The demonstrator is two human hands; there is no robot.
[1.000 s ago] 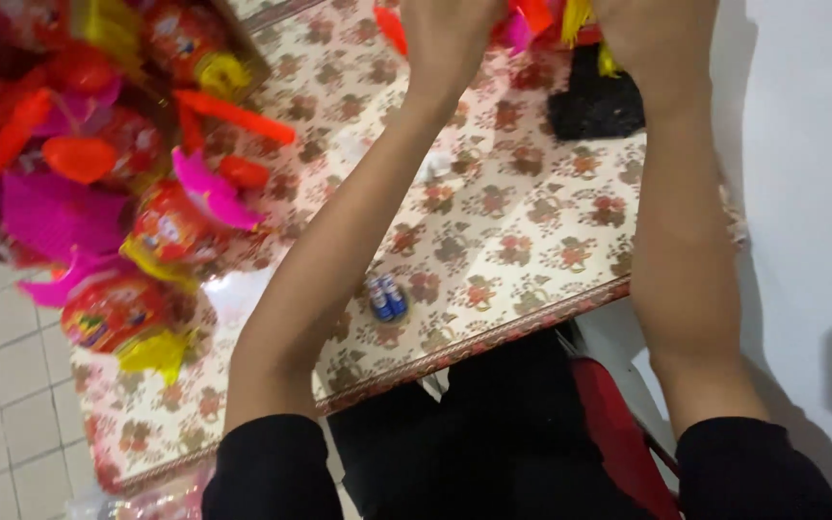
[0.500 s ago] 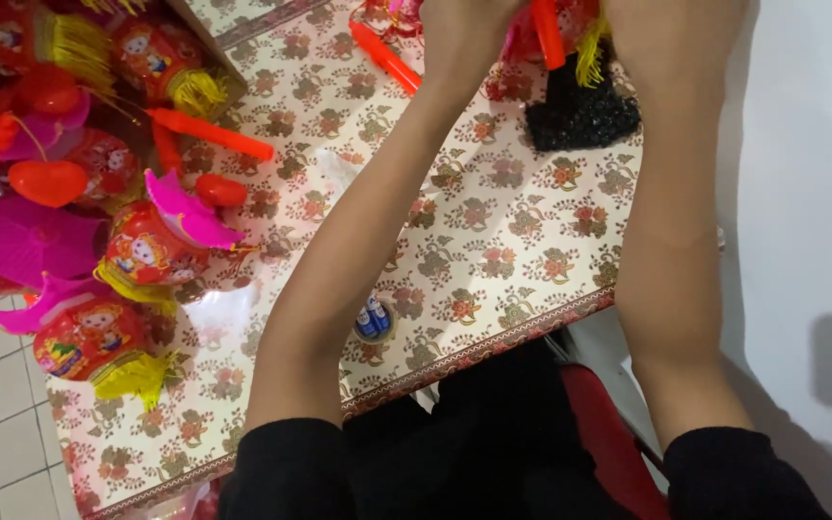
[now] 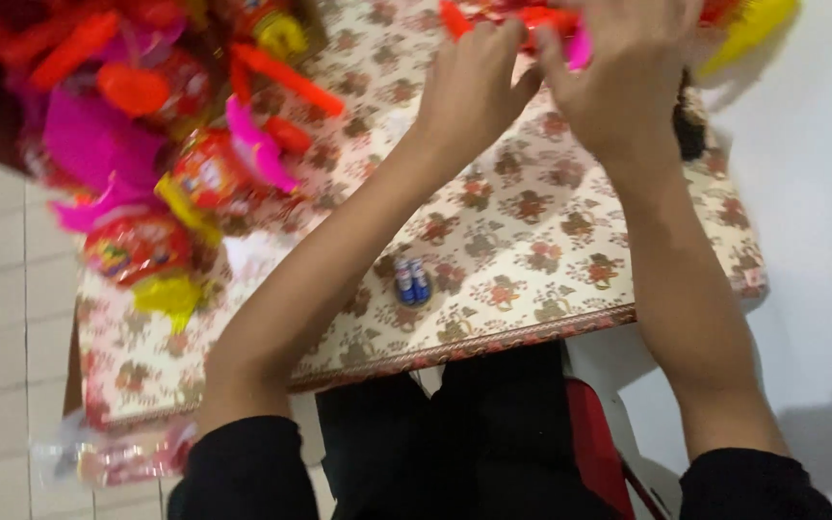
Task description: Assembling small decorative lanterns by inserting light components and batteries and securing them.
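Both hands now lower in view than half a second earlier, left hand (image 3: 474, 91) and right hand (image 3: 618, 82) pinched together on a red-and-pink paper ornament (image 3: 551, 29) above the bench (image 3: 532, 260) (far edge), where a tug could tear it

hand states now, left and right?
Left hand: closed on red-orange paper decoration.
Right hand: closed on the same decoration, pink piece by fingers.

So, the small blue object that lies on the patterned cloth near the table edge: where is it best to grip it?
The small blue object lies flat and alone on the tablecloth, beside the left forearm. Probably best pinched from above across its narrow width; the blur hides its exact shape.
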